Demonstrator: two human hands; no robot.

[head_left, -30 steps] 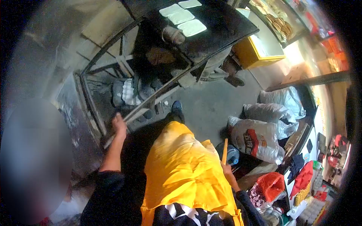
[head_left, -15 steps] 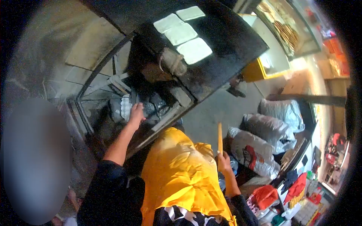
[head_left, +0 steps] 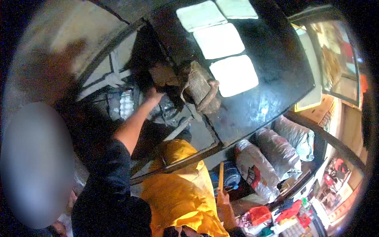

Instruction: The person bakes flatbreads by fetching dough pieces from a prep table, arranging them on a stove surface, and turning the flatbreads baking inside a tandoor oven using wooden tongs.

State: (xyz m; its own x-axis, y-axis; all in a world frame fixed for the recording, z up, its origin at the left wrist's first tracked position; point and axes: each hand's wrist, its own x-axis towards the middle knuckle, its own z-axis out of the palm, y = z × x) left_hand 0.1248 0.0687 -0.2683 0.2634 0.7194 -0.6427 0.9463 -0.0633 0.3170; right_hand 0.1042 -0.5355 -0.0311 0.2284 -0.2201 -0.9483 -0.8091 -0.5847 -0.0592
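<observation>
My right hand (head_left: 224, 199) is closed around a thin wooden stick (head_left: 221, 176), held upright beside the yellow apron (head_left: 177, 189). My left hand (head_left: 154, 96) reaches into a dark framed opening next to the black tabletop (head_left: 272, 71); its fingers are blurred and partly lost in shadow. Just left of that hand is a light, bumpy egg tray (head_left: 126, 104), and below it lies crumpled dark plastic (head_left: 167, 112). A worn, brownish cloth bundle (head_left: 199, 87) sits at the tabletop's edge, right of my left hand. Several flat white square pieces (head_left: 233, 75), resembling dough, rest on the tabletop.
Three stuffed whitish sacks (head_left: 258, 170) lie at the right, with a blue water jug (head_left: 231, 175) beside them. A glass-fronted case (head_left: 335, 59) stands at the far right. Red cloths and packets (head_left: 290, 211) are piled at the lower right. Another person is at the left.
My view has shifted, and the tabletop fills more of it. My left hand has moved further into the opening, toward the cloth bundle. My right hand still holds the stick.
</observation>
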